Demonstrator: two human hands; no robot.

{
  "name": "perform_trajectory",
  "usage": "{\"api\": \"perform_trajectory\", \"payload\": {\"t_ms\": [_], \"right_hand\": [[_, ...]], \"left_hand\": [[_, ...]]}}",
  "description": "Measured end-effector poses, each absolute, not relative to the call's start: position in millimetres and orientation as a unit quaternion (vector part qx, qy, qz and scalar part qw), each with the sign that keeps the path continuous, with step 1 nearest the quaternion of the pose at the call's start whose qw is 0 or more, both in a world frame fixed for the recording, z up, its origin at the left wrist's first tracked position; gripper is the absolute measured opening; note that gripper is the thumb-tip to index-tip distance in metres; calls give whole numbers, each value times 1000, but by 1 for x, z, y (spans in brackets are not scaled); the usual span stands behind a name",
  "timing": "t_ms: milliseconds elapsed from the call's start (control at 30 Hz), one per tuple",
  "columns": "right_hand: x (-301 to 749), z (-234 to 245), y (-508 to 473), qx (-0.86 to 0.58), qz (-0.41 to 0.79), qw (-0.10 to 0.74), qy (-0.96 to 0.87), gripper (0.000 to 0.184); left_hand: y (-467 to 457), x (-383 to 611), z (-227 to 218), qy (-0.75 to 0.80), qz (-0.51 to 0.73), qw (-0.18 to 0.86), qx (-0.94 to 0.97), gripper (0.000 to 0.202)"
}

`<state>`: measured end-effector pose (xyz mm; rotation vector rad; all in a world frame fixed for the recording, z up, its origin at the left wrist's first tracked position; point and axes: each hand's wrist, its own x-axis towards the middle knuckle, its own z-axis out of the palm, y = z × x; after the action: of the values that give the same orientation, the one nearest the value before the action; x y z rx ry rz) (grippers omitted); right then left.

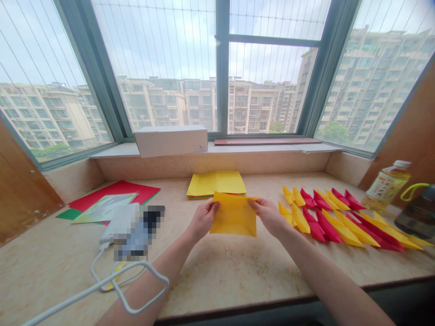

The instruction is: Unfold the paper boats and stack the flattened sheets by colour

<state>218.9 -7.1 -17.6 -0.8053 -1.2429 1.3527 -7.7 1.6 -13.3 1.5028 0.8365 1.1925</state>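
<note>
A folded sheet of yellow paper (234,216) hangs just above the stone counter (217,267), held up by both hands. My left hand (203,218) pinches its upper left corner. My right hand (268,214) pinches its upper right corner. Behind the sheet lies a flat stack of yellow paper (216,183). To the right, several folded yellow and red paper pieces (335,217) lie in rows on the counter.
Red and green sheets (117,193) lie at the left, with a white power bank and cable (120,219) and a blurred-out item beside them. A white box (171,140) sits on the sill. An oil bottle (387,184) and a dark jug (418,210) stand at the right.
</note>
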Motion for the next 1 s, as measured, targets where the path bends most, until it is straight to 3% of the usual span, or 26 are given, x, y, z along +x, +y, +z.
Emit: {"api": "perform_trajectory", "payload": {"t_ms": [167,733,1000], "right_hand": [[220,-18,-7,-352,577,533,-509,45],[222,-19,-5,-344,581,578,-458,37],[228,-15,-10,-351,592,477,-546,48]], "left_hand": [[-4,-8,-5,344,491,569,563,42],[-9,-8,-3,298,465,639,536,44],[2,-14,-4,331,567,598,460,40]]}}
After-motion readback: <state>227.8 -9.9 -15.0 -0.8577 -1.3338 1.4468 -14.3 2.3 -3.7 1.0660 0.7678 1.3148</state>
